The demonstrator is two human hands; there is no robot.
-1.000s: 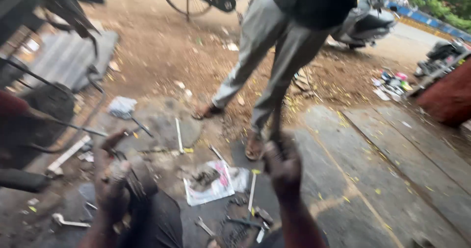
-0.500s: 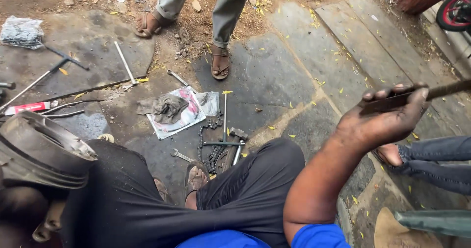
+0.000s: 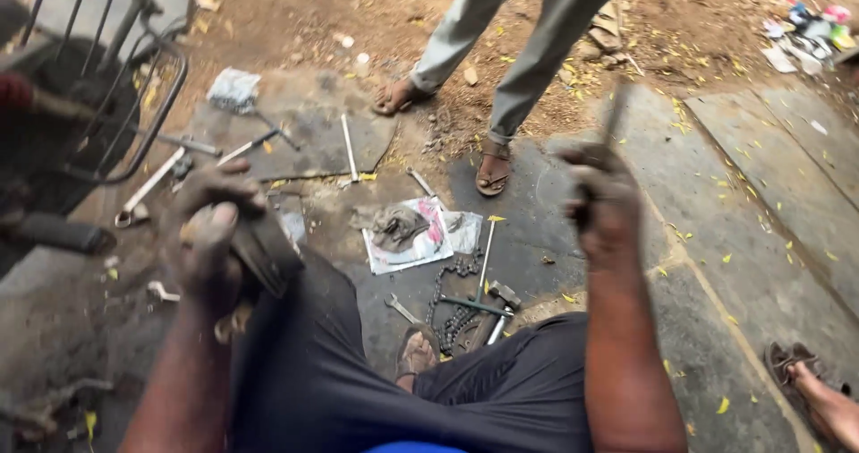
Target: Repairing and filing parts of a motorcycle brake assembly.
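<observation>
A: Setting? Outdoor repair spot, dirt ground beyond, greasy stone slabs where the person sits, dark trousers filling the bottom. Metal rack upper left.

B: Anyone else?

A: A standing person's grey-trousered legs in sandals at top centre, and another person's sandalled foot at the lower right edge.

B: Hands?

A: Left hand is closed round a dark, greasy metal part, held over the left knee. Right hand is raised on the right, fist wrapped on a thin dark rod that points upward; blurred, so I can't tell what tool it is. Hands well apart, rod not touching the part.

B: How far along?

A: Hard to judge. Part is off the ground and gripped, tool is up, nothing meeting yet; I'd say the work on the part is mid-way at best.

B: Ground clutter?

A: Between the knees: a dirty white sheet with a grimy rag on it, a chain, a hammer, a small spanner. Farther left: long wrenches, a crumpled plastic bag.
</observation>
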